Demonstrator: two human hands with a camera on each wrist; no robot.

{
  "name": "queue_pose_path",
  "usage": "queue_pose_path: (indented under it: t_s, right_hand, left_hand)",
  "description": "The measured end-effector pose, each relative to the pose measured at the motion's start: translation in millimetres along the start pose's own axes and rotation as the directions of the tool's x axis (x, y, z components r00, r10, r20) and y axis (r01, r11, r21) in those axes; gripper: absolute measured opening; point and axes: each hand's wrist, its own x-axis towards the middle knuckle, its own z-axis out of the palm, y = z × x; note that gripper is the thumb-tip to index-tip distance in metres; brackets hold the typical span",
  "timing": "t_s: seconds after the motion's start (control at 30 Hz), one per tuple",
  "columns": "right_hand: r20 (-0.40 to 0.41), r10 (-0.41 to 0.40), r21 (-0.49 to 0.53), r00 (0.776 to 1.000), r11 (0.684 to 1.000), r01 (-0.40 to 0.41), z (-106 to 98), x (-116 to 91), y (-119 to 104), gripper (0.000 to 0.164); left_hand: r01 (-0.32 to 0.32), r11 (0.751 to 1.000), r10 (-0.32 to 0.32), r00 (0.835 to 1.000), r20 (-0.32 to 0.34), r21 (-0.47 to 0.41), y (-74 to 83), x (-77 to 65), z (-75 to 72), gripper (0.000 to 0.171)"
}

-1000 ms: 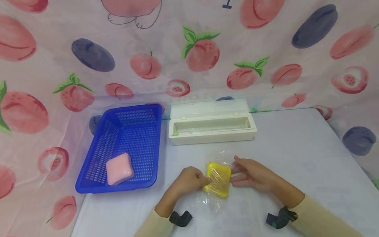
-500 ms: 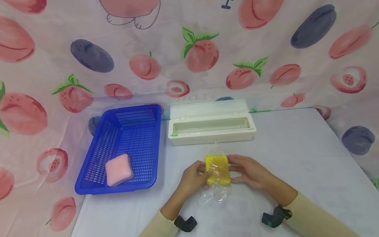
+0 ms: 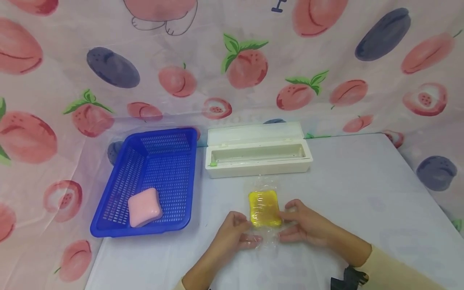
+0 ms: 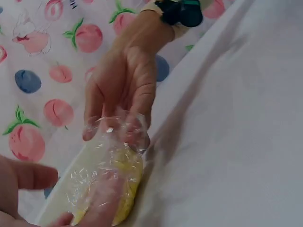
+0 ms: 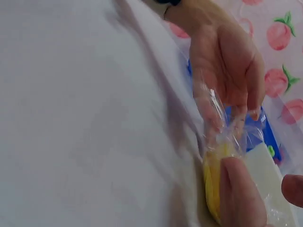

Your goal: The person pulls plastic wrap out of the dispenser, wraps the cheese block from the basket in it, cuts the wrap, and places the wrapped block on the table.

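Note:
A yellow rounded-square bar, like soap, lies on the white tabletop, wrapped in clear cling film whose loose ends stick out at its far and near sides. My left hand is at its near left corner, fingers extended by the near film flap. On the other side, my right hand has one finger against the bar's right edge and the others spread beside the flap. In the left wrist view, the right hand shows behind the crinkled film, fingers loosely extended.
Behind the bar stands a long white box with its lid up, like a cling film dispenser, with a green slider. To the left, a blue plastic basket holds a similar pink bar. A fruit-patterned sheet hangs behind.
The wrapped bar has straightened and shifted slightly away and left. My left hand first pinched it at the left side; both hands have since moved down to its near end.

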Motion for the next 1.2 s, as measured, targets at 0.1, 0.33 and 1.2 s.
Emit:
queue_pose_path:
  t_s: [0.1,0.33,1.2]
  right_hand:
    - [0.015,-0.063,-0.025,0.998,0.998,0.064,2,-1,3,0.048]
    - [-0.041,-0.358,-0.601,0.933,0.754,0.263,10,-4,11,0.057]
    - [0.391,-0.713,-0.896,0.582,-0.15,0.418,8,25,1,0.01]
  left_hand:
    - [-0.116,0.984,0.119,0.993,-0.017,0.136,0.5,-7.0,-0.1,0.042]
    - [-0.445,0.826,0.403,0.896,0.189,0.346,2.8,-3.2,-4.0,0.039]
    - [-0.524,0.136,0.778,0.582,0.236,0.841,4.4,36.6,4.6,0.007]
